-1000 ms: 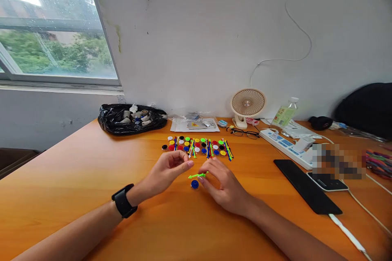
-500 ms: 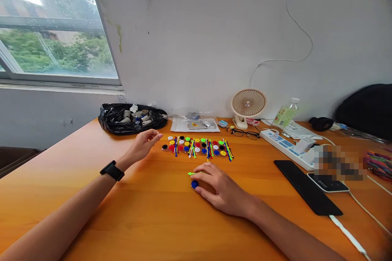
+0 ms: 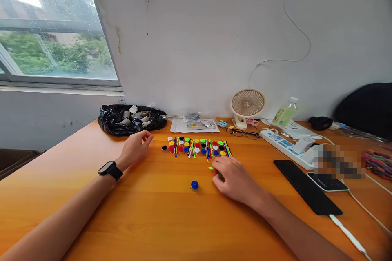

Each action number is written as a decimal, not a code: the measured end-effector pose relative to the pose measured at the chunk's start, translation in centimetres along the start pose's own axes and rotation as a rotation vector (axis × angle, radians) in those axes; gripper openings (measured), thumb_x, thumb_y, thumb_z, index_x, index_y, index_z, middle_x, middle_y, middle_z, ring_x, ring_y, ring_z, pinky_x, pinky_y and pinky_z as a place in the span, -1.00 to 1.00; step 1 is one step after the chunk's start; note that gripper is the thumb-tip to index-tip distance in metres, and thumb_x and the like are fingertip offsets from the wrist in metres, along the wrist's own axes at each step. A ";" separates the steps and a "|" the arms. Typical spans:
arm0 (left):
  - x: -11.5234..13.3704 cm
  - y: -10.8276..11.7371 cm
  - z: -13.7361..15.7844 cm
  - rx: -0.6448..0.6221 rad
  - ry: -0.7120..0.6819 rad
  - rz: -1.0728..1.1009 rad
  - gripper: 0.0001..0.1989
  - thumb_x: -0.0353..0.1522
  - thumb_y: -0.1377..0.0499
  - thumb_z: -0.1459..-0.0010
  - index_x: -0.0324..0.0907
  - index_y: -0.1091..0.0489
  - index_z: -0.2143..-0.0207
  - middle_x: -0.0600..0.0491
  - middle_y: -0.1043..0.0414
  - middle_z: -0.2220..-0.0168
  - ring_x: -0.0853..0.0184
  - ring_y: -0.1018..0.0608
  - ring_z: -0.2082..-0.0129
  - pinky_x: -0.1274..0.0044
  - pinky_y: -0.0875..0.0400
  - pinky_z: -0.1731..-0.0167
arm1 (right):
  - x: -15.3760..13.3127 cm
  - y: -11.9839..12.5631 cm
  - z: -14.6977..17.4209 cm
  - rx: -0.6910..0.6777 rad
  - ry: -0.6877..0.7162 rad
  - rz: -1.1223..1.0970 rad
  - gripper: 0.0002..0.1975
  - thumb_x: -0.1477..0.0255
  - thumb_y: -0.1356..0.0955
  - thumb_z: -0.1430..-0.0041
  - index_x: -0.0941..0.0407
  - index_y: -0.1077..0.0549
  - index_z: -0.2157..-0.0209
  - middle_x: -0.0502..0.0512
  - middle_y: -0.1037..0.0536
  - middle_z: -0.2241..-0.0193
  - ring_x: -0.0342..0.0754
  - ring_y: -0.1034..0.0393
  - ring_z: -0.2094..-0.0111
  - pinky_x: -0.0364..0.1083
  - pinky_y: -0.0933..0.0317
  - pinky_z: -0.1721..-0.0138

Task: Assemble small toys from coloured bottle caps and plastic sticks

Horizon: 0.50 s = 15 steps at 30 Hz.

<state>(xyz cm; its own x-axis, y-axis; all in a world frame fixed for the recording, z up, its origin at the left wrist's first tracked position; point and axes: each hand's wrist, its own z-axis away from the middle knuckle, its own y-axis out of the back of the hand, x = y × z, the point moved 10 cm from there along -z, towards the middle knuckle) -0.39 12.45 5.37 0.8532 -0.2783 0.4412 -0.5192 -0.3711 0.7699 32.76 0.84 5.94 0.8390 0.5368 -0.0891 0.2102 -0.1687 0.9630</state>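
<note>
My right hand (image 3: 234, 179) is closed on a green arrow-shaped plastic stick (image 3: 210, 167), whose tip pokes out left of the fingers. A small round piece with a blue top and clear base (image 3: 194, 186) stands upright on the table to that hand's left, apart from it. Farther back, my left hand (image 3: 136, 149) is by the table's left side, its fingers loosely bent, with no object visible in it. Several round coloured discs (image 3: 186, 149) are arranged in groups to its right. Between the groups lie bundles of coloured plastic sticks (image 3: 192, 149).
A black plastic bag (image 3: 107, 120) with scraps lies at the back left. Near the wall stand a small fan (image 3: 247, 104), glasses (image 3: 241, 132) and a bottle (image 3: 284, 114). To the right are a white power strip (image 3: 284, 147), a black flat pad (image 3: 306, 187) and cables.
My right hand has moved right, away from the blue-topped piece, carrying the green stick. My left hand has drawn back to the left, away from the discs.
</note>
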 end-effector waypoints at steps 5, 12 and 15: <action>7.2 -1.0 2.1 -0.083 -0.382 0.067 -0.75 -0.26 -0.10 -0.38 -0.14 -0.47 0.02 -0.07 -0.57 0.02 0.14 -0.52 0.00 0.35 -0.39 -0.01 | 0.4 1.7 0.3 0.110 -0.045 0.333 -0.91 0.58 -0.34 -0.19 0.16 -0.44 0.39 0.28 -0.51 0.25 0.19 -0.32 0.14 0.15 -0.10 0.07; 9.9 -3.3 3.5 -0.170 -0.520 -0.008 -0.70 -0.24 -0.09 -0.44 -0.09 -0.56 -0.03 -0.09 -0.56 -0.03 0.12 -0.50 0.03 0.31 -0.40 0.01 | -1.7 1.7 0.2 0.175 0.034 0.211 -0.90 0.59 -0.32 -0.24 0.13 -0.39 0.35 0.22 -0.50 0.27 0.14 -0.30 0.17 0.15 -0.12 0.04; 9.7 -3.3 3.3 -0.163 -0.504 0.002 -0.74 -0.25 -0.11 -0.44 -0.09 -0.56 0.01 -0.07 -0.58 0.04 0.14 -0.50 0.06 0.34 -0.39 0.03 | -1.8 1.4 0.3 0.166 0.045 0.176 -0.89 0.56 -0.32 -0.30 0.13 -0.39 0.34 0.20 -0.50 0.25 0.12 -0.31 0.16 0.13 -0.11 0.02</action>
<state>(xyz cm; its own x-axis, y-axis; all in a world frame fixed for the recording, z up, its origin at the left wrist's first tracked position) 9.42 8.09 5.57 0.7012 -0.6851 0.1974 -0.4722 -0.2389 0.8485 31.69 -0.64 7.41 0.8476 0.5227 0.0914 0.1452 -0.3941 0.9075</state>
